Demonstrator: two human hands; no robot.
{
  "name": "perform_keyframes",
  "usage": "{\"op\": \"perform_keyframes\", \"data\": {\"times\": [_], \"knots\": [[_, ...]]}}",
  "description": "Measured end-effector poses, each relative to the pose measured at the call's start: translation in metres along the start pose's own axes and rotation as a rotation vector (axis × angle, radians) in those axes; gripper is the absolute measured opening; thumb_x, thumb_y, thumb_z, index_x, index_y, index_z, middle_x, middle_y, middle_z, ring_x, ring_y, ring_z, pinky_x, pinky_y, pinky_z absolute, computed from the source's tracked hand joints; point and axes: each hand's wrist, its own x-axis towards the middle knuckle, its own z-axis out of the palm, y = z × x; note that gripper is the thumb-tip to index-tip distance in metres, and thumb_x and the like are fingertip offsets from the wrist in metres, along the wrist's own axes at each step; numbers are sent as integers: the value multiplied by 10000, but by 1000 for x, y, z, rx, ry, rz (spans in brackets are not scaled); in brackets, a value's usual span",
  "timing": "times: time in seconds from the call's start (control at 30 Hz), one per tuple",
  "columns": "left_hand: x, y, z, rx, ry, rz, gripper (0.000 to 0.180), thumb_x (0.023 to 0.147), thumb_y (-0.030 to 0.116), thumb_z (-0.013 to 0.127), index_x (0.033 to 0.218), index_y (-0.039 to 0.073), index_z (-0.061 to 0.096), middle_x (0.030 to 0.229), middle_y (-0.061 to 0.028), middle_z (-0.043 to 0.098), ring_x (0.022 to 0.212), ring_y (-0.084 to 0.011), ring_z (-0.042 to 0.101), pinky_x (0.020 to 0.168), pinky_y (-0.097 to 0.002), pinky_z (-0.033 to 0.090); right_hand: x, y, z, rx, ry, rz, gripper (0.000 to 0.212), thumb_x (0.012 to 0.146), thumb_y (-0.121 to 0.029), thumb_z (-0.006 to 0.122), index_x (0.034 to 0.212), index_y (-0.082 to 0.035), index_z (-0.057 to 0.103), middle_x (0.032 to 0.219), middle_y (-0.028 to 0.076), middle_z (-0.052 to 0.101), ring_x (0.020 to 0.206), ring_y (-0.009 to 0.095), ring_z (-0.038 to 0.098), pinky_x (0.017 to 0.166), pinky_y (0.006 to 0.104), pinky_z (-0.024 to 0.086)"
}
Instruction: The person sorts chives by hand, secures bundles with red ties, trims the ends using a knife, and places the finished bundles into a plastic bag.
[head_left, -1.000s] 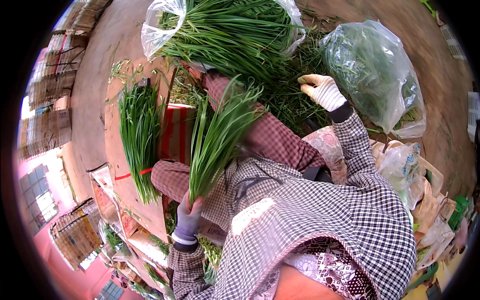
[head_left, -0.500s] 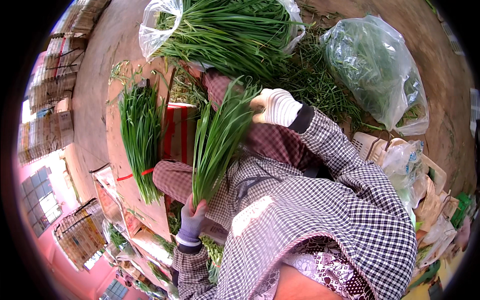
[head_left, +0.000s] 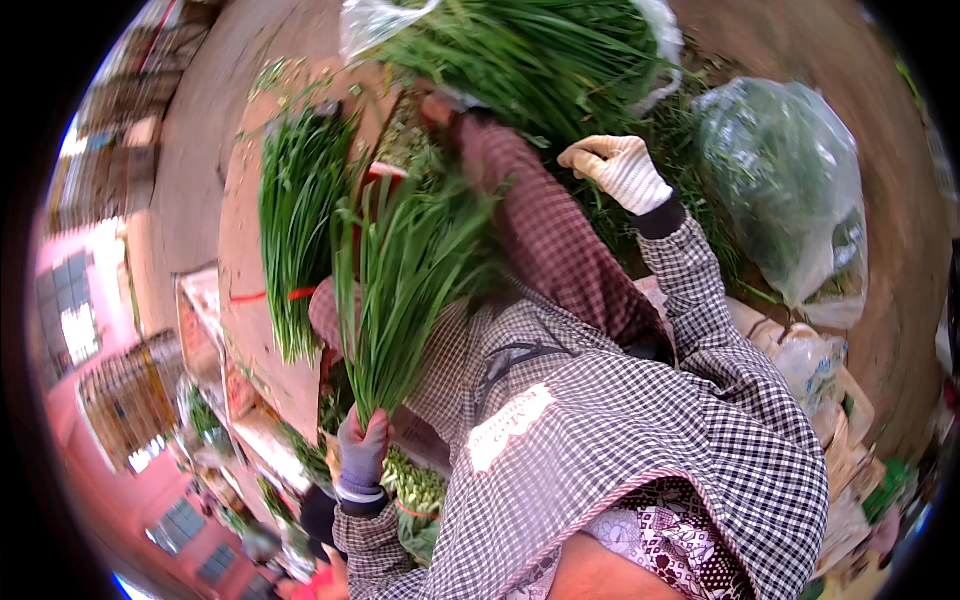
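Observation:
My left hand (head_left: pixel 362 455), in a grey-purple glove, is closed around the lower stalk ends of a bunch of garlic chives (head_left: pixel 395 300). The long green leaves fan up and away over my lap, their right side smeared by motion. Well apart from the bunch, my right hand (head_left: pixel 622 170), in a cream glove, is raised with its fingers pinched together. Whatever lies between those fingertips, if anything, is too small to make out. Left of the held bunch, another bunch of chives (head_left: pixel 300 210) lies on a wooden board (head_left: pixel 243 240), over a red strip (head_left: pixel 300 294).
A large heap of chives (head_left: pixel 540 65) lies in an opened clear plastic bag (head_left: pixel 385 28) beyond my knees. At the right stands a clear bag of greens (head_left: pixel 780 190), with loose trimmings beside it. Stacked crates (head_left: pixel 130 390) are at the far left.
My right hand has moved right, away from the chives' leaves. The bunch in my left hand has tilted left and its leaves have spread. The whole view has shifted a little.

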Motion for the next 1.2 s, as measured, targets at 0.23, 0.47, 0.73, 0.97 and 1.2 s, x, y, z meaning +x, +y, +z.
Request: {"op": "perform_keyframes", "data": {"times": [0.23,0.47,0.73,0.97,1.2], "knots": [[-45,-40,-28,-183,149,-164,335,872,224,691,1130,101,516,746,-12,570,441,-30,415,377,-160,294,17,0,59,-609,-261,-83,370,787,-384,733,871,-25,696,719,123,682,678,247,667,665,336,534],[-53,-66,-24,-241,185,-200,288,880,220,664,1099,77,546,679,-32,565,401,-21,337,370,-176,246,14,-10,122,-432,-512,-224,171,776,-121,722,911,-16,714,826,109,695,753,196,672,692,305,543],[-44,-72,-26,-287,160,-251,262,914,207,624,1117,85,512,690,-29,550,408,-29,333,357,-169,255,12,2,148,-588,-656,-208,440,728,-334,726,1047,-33,697,969,155,692,915,296,657,820,368,515],[-40,-85,-29,-336,113,-268,233,897,217,642,1048,102,506,702,-20,542,431,-33,342,364,-172,261,6,-3,184,-588,-747,-224,665,703,-406,690,1249,-42,590,974,225,674,908,338,660,818,389,517],[-41,-77,-19,-344,148,-266,286,878,256,679,1013,58,523,685,-32,546,388,-26,321,350,-174,244,-3,4,180,-429,-640,-211,349,761,-320,676,1005,-73,718,906,168,688,824,292,667,753,380,524]]}}
